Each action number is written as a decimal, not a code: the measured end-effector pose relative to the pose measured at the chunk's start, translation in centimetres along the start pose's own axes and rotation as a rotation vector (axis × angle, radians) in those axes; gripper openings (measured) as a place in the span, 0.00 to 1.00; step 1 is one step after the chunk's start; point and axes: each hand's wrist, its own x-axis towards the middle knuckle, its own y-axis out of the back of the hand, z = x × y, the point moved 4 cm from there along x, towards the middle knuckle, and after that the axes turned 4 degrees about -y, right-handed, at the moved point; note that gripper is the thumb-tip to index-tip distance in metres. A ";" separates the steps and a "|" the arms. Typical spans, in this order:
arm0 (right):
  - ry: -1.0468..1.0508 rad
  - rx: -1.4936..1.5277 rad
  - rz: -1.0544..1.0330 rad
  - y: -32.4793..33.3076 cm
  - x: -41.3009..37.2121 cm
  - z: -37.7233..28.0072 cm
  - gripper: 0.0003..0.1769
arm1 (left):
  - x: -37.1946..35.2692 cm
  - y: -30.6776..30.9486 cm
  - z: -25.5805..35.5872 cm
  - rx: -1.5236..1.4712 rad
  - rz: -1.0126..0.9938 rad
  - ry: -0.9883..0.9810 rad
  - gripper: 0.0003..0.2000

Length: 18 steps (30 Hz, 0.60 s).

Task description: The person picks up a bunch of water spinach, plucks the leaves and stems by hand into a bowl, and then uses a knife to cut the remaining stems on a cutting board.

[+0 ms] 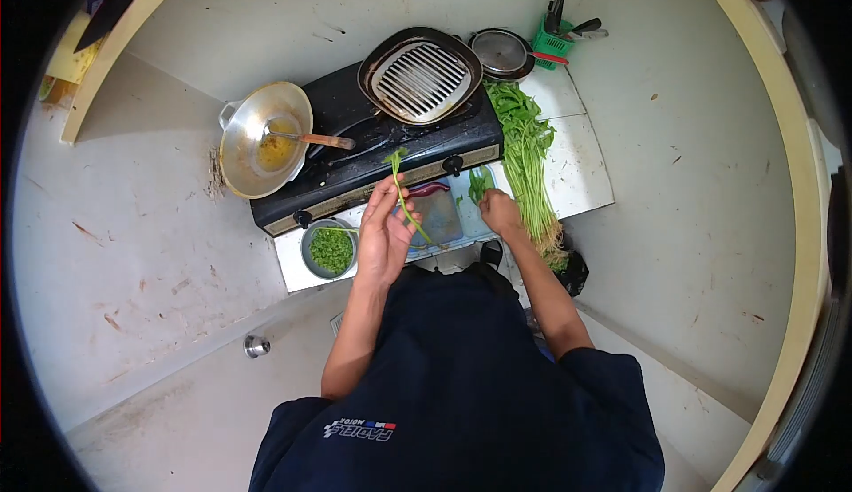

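My left hand (382,236) pinches a single green stem (404,197) between thumb and fingers, its small leaf up toward the stove and its lower end slanting down to the right. At the right end of the blue cutting board (457,242), my right hand (501,211) has its fingers closed on green leaves (480,184); the fingertips are partly hidden. A dark red, curved object (429,189) lies on the board between my hands. A large bunch of leafy greens (530,159) with roots lies just right of my right hand.
A grey bowl of chopped greens (330,250) stands left of my left hand. On the black stove (373,177) sit a wok (251,177) with a wooden-handled utensil and a grill pan (421,75). Behind the bunch are a strainer (500,52) and a green utensil basket (552,46).
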 end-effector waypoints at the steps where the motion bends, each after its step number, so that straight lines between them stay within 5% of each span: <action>1: -0.016 -0.096 -0.064 -0.5 0.0 0.3 0.11 | -0.1 0.1 0.1 0.007 0.012 -0.002 0.14; 10: -0.004 -0.182 -0.100 -1.0 -1.1 0.3 0.16 | -0.9 1.3 0.4 -0.015 0.026 -0.027 0.11; 14: 0.096 0.182 0.176 1.8 -2.0 -2.9 0.13 | -1.1 1.3 0.4 -0.023 0.008 -0.029 0.08; 18: 0.006 0.712 -0.022 5.5 -2.9 -8.7 0.10 | -1.0 0.5 0.5 -0.029 -0.032 -0.052 0.07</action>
